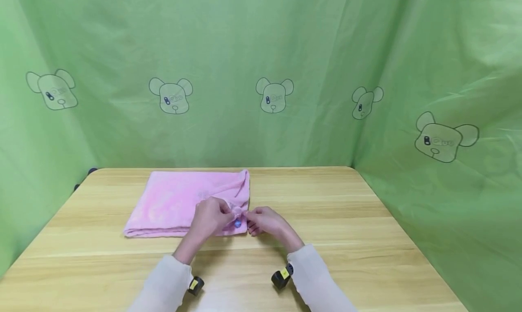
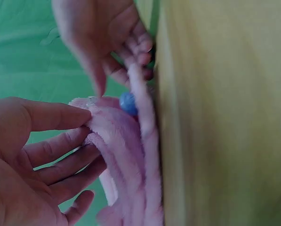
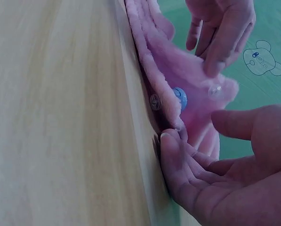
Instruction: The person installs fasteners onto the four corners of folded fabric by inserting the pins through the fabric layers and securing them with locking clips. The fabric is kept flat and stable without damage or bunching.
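A folded pink plush cloth (image 1: 175,203) lies on the table with its near right corner lifted into layers. A round blue button (image 3: 180,98) sits on the inner face of its lower layer, and a clear round button (image 3: 215,91) is on the raised upper flap. My left hand (image 1: 211,216) pinches the upper flap's edge between thumb and fingers. At the right edge of the cloth, my right hand (image 1: 268,222) has its fingers against the lower layer's corner. Its thumb (image 3: 239,123) stands apart from those fingers. The two layers are separated around the blue button.
A light wooden table (image 1: 326,212) carries the cloth on its left half. Green curtains (image 1: 224,40) with bear-head prints surround it at the back and sides. Black devices with yellow labels sit at my left wrist (image 1: 195,285) and right wrist (image 1: 282,277).
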Tool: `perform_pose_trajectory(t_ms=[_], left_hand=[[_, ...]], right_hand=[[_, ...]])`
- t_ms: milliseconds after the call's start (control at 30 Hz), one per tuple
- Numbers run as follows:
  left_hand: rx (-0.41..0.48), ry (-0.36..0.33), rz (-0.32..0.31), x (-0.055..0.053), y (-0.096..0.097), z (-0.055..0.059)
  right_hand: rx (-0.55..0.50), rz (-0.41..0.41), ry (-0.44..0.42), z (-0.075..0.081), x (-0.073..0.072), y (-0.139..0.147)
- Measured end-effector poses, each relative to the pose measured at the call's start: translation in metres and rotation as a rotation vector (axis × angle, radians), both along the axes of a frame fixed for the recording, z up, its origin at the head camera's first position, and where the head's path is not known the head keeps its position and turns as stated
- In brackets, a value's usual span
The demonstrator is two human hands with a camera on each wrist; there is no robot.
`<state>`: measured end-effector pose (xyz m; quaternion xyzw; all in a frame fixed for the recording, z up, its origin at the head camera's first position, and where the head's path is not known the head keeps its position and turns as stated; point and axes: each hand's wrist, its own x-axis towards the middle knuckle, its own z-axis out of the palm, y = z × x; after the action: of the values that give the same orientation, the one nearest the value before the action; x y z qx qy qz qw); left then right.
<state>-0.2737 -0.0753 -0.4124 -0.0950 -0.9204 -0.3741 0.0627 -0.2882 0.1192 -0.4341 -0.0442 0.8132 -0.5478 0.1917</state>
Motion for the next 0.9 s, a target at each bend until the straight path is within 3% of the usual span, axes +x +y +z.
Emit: perform_pose_trajectory(t_ms=[200,400,533,767,900], left_hand=[[-0.015,0.029,-0.057,0.005,0.009,-0.007],[-0.008,-0.025,-0.111,0.004,0.012,-0.011],[0.010,-0.020,-0.133,0.002,0.011,-0.012],[0.112,-0.053,-0.056,-0.003,0.009,-0.016],[0.118,-0.066,-0.038,-0.006,0.009,-0.017]], right_hand=[[-0.007,0.013,-0.011,0.000,0.000,0.000],[-0.012,0.015,-0.005,-0.001,-0.001,0.000],[0.016,0.014,0.019,-0.001,0.001,0.000],[0.039,0.003,0.031,-0.002,0.002,-0.002],[0.044,-0.005,0.039,-0.002,0.002,-0.002]])
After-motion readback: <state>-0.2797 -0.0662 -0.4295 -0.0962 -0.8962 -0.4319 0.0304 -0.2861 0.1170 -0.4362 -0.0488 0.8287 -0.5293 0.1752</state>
